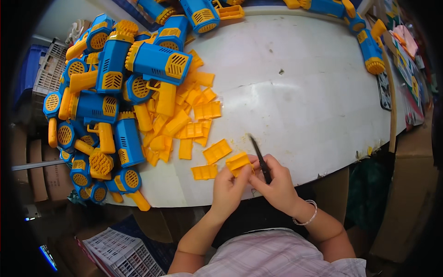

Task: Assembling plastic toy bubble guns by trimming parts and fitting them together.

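Near the front edge of the white table, my left hand (229, 187) is closed on a small yellow plastic cover (237, 161). Right beside it, my right hand (278, 184) grips a dark-handled knife (261, 159), its tip pointing up and away from me. The right fingertips meet the left ones at the cover's edge; what they touch there is partly hidden. Two loose yellow covers (217, 151) lie just left of my hands. Farther left, more yellow covers (191, 130) form a loose pile against blue and yellow toy bubble guns (157, 62).
Toy guns are heaped high along the table's left side. Another blue and yellow gun (370, 51) lies at the far right by a wooden edge strip (392, 92). Yellow shavings dot the white tabletop (295, 111). A white plastic crate (122, 254) stands below, at lower left.
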A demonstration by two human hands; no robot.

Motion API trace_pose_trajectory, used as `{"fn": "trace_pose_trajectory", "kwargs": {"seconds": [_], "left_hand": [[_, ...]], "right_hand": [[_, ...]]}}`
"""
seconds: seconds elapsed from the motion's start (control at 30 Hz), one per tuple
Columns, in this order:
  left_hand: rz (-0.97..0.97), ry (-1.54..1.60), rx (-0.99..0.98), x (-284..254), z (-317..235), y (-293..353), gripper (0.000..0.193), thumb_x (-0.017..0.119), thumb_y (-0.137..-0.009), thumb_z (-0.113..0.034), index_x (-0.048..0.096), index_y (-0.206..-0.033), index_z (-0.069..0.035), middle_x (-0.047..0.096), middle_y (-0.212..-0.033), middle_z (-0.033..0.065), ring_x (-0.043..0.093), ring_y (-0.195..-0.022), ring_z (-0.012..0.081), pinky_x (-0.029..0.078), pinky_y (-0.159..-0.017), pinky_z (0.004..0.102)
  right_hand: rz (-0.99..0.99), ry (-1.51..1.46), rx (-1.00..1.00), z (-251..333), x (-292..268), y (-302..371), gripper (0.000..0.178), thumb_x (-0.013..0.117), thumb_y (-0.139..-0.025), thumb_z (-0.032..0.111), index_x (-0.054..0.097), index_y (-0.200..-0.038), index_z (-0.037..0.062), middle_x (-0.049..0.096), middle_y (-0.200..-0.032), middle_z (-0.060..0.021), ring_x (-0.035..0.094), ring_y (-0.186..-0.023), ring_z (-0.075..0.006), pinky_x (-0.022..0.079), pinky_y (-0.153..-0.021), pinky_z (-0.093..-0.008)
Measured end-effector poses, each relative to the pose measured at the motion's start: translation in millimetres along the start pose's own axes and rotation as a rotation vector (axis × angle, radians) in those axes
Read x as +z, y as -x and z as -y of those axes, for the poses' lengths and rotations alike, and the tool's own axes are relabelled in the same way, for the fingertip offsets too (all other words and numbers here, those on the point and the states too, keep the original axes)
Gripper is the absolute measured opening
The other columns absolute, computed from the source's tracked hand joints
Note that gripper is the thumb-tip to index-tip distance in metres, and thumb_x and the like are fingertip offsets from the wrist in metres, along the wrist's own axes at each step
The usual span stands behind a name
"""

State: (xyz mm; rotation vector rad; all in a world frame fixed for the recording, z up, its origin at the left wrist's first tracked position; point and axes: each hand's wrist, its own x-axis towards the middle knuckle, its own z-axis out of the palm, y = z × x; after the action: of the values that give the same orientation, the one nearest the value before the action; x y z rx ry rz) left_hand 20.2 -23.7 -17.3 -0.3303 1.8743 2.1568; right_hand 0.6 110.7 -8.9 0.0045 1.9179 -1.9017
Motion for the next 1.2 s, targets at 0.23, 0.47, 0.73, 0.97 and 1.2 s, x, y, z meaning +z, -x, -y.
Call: {"fn": "trace_pose_trajectory", "kwargs": {"seconds": [0.23, 0.47, 0.73, 0.97, 1.2], "left_hand": [[0.004, 0.111, -0.258, -8.7, -10.7, -2.8, 0.032, 0.035, -0.092, -0.024, 0.054, -0.081, 0.000, 0.051, -0.063, 0.0047, 0.038, -0.042, 0.0079, 0.027, -0.040, 0.0197], [0.101, 0.214, -0.216, -15.6, -1.2, 3.8, 0.033, 0.035, -0.092, -0.027, 0.048, -0.071, -0.005, 0.042, -0.050, 0.0007, 0.034, -0.039, 0.0069, 0.024, -0.036, 0.0208], [0.131, 0.175, -0.210, -18.6, -8.9, 5.2, 0.028, 0.038, -0.088, -0.025, 0.042, -0.065, -0.008, 0.032, -0.047, -0.0035, 0.027, -0.038, 0.0065, 0.020, -0.037, 0.0210], [0.140, 0.401, -0.265, -14.9, -9.7, 2.8, 0.029, 0.038, -0.088, -0.023, 0.040, -0.063, -0.008, 0.029, -0.046, -0.0022, 0.025, -0.037, 0.0068, 0.019, -0.036, 0.0220], [0.124, 0.443, -0.301, -9.5, -13.1, 2.2, 0.031, 0.038, -0.089, -0.025, 0.039, -0.063, -0.007, 0.028, -0.045, -0.0022, 0.023, -0.035, 0.0066, 0.017, -0.034, 0.0217]], "right_hand": [[0.026, 0.606, -0.395, -0.9, -26.0, -0.4, 0.007, 0.052, -0.084, 0.008, 0.050, -0.079, 0.0027, 0.047, -0.069, -0.0109, 0.049, -0.055, -0.0283, 0.039, -0.048, -0.0318], [0.106, 0.835, -0.388, 12.0, -24.0, -4.9, 0.016, 0.054, -0.083, 0.015, 0.047, -0.072, 0.0052, 0.048, -0.062, -0.0119, 0.049, -0.053, -0.0317, 0.038, -0.044, -0.0360], [0.095, 0.768, -0.408, 13.8, -23.1, -10.3, 0.021, 0.053, -0.084, 0.016, 0.046, -0.068, 0.0055, 0.047, -0.054, -0.0147, 0.050, -0.050, -0.0332, 0.038, -0.042, -0.0374], [0.141, 0.746, -0.381, 7.1, -29.7, -12.6, 0.017, 0.053, -0.084, 0.015, 0.047, -0.071, 0.0057, 0.047, -0.056, -0.0153, 0.051, -0.050, -0.0329, 0.039, -0.043, -0.0361], [0.104, 0.733, -0.284, 7.4, -36.1, -18.8, 0.018, 0.050, -0.085, 0.016, 0.046, -0.072, 0.0046, 0.048, -0.058, -0.0163, 0.050, -0.052, -0.0346, 0.039, -0.044, -0.0372]]}}
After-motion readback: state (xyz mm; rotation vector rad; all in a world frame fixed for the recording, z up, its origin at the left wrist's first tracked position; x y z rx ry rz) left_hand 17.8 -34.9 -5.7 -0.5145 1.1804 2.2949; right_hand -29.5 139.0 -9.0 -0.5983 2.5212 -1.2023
